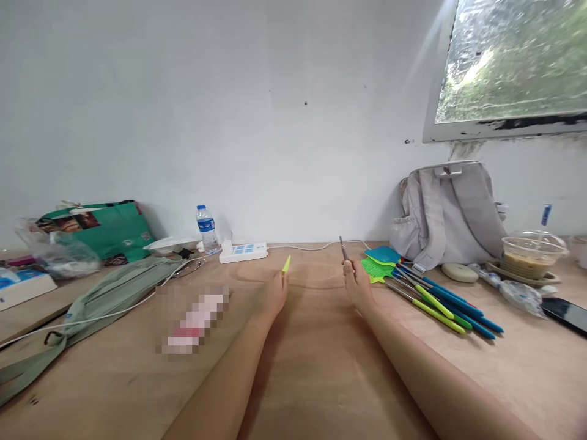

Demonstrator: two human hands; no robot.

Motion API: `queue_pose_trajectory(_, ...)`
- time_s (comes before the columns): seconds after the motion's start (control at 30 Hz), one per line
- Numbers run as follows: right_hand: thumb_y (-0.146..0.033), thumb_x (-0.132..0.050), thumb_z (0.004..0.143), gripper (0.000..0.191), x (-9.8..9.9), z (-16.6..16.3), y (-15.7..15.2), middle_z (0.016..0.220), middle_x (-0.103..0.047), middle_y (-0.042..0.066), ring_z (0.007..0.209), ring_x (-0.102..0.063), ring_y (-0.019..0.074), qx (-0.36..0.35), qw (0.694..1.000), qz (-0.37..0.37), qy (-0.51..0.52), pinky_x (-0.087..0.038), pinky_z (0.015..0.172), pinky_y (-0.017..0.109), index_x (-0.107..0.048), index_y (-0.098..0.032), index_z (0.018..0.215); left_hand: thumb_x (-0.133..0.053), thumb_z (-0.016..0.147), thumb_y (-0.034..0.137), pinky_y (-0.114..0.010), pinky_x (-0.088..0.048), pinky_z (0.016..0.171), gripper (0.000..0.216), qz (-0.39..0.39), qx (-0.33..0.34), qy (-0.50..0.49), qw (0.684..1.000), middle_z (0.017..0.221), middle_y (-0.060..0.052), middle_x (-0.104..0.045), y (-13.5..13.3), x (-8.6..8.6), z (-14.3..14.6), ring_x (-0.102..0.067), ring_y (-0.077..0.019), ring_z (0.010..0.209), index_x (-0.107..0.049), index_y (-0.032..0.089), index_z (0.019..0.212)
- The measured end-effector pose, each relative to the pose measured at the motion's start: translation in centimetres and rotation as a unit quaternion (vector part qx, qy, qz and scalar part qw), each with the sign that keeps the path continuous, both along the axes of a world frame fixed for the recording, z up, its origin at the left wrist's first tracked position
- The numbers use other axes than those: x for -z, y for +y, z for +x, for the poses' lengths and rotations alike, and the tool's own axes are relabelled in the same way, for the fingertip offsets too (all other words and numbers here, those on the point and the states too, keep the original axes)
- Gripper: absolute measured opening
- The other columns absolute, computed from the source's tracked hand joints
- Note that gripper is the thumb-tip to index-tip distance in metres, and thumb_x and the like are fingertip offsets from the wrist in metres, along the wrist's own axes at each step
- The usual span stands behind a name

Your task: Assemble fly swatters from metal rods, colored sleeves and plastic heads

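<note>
My left hand (274, 293) is closed around a slim yellow-green piece (287, 264), whose tapered end points up; its lower part is hidden in my fingers. A short way to the right, my right hand (358, 284) grips a thin metal rod (343, 248) that tilts up and slightly left. The two hands are apart, just above the wooden table (316, 366). Right beside my right hand lies a pile of fly swatters, with a green mesh head (376, 269), a blue head (383, 254), and several blue and yellow-green handles (443, 305).
A grey backpack (452, 214) leans on the wall, near a drink cup (527, 260) and a phone (568, 315). Behind my left hand are a power strip (243, 252) and water bottle (206, 229). Farther left lie a grey-green strap (105, 305), green bag (110, 229) and blurred-out item (195, 324).
</note>
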State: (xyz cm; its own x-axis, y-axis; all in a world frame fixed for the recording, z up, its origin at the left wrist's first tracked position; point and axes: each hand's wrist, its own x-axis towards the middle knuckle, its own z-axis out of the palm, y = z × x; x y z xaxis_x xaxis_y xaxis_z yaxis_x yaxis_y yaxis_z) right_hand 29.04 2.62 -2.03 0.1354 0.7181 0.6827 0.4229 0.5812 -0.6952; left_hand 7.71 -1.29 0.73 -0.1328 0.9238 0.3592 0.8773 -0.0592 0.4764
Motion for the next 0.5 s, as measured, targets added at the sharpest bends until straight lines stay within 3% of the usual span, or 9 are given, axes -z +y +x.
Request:
queue_pose_trajectory(0.07,-0.042,-0.030,0.087,0.033,-0.1,-0.6,-0.6,0.073,-0.057,0.004,0.067,-0.053,0.0158,-0.022,0.998,0.011,-0.053,-0.040,0.061,0.027,-0.052,-0.017,0.089,-0.034,0.084,0.035,-0.030,-0.038,0.069,0.031,0.061,-0.017,-0.193,0.979,0.074,-0.008,-0.058,0.4,0.2,-0.4,-0.055,-0.0208,0.076,-0.054,0.017,0.068)
queue_pose_trajectory(0.13,-0.037,-0.033,0.086,0.028,-0.2,-1.2,-1.4,0.080,-0.059,0.006,0.074,-0.054,0.0171,-0.075,0.987,0.022,-0.141,-0.041,0.066,0.028,-0.053,-0.017,0.090,-0.041,0.080,0.034,-0.028,-0.038,0.062,0.028,0.078,-0.045,-0.390,0.916,0.062,-0.004,-0.054,1.1,0.8,-0.9,-0.053,-0.0180,0.067,-0.050,0.017,0.059)
queue_pose_trajectory(0.2,-0.032,-0.038,0.085,0.023,-0.2,-1.9,-2.4,0.085,-0.060,0.006,0.078,-0.055,0.0175,-0.144,0.958,0.024,-0.246,-0.041,0.069,0.028,-0.055,-0.018,0.090,-0.041,0.078,0.031,-0.025,-0.036,0.052,0.024,0.068,-0.068,-0.509,0.855,0.057,0.000,-0.050,1.8,1.7,-1.4,-0.049,-0.0137,0.055,-0.049,0.017,0.061)
queue_pose_trajectory(0.27,-0.029,-0.042,0.083,0.018,-0.2,-2.6,-3.3,0.088,-0.060,0.006,0.079,-0.056,0.0176,-0.191,0.927,0.008,-0.324,-0.042,0.068,0.028,-0.055,-0.020,0.091,-0.037,0.079,0.026,-0.022,-0.034,0.045,0.019,0.064,-0.078,-0.556,0.825,0.054,0.003,-0.047,2.6,2.4,-1.8,-0.042,-0.0090,0.044,-0.047,0.017,0.065)
queue_pose_trajectory(0.33,-0.026,-0.044,0.082,0.017,-0.3,-3.4,-4.1,0.092,-0.061,0.005,0.082,-0.057,0.0177,-0.206,0.913,-0.018,-0.350,-0.042,0.066,0.027,-0.055,-0.022,0.094,-0.035,0.078,0.019,-0.020,-0.032,0.042,0.015,0.065,-0.085,-0.604,0.789,0.051,0.006,-0.041,3.1,2.9,-2.1,-0.036,-0.0059,0.037,-0.044,0.018,0.066)
queue_pose_trajectory(0.43,-0.024,-0.042,0.084,0.019,-0.4,-4.2,-4.8,0.096,-0.060,0.004,0.085,-0.057,0.0175,-0.207,0.916,-0.045,-0.340,-0.042,0.068,0.026,-0.053,-0.023,0.100,-0.038,0.076,0.011,-0.018,-0.038,0.045,0.013,0.062,-0.085,-0.666,0.738,0.049,0.007,-0.039,3.5,3.0,-2.4,-0.042,-0.0052,0.039,-0.041,0.018,0.065)
queue_pose_trajectory(0.5,-0.023,-0.040,0.085,0.021,-0.5,-4.5,-4.9,0.098,-0.060,0.005,0.087,-0.057,0.0177,-0.200,0.921,-0.052,-0.330,-0.042,0.070,0.027,-0.052,-0.022,0.102,-0.040,0.076,0.008,-0.019,-0.044,0.051,0.013,0.051,-0.072,-0.697,0.711,0.052,0.004,-0.047,3.5,2.9,-2.4,-0.052,-0.0067,0.047,-0.042,0.017,0.067)
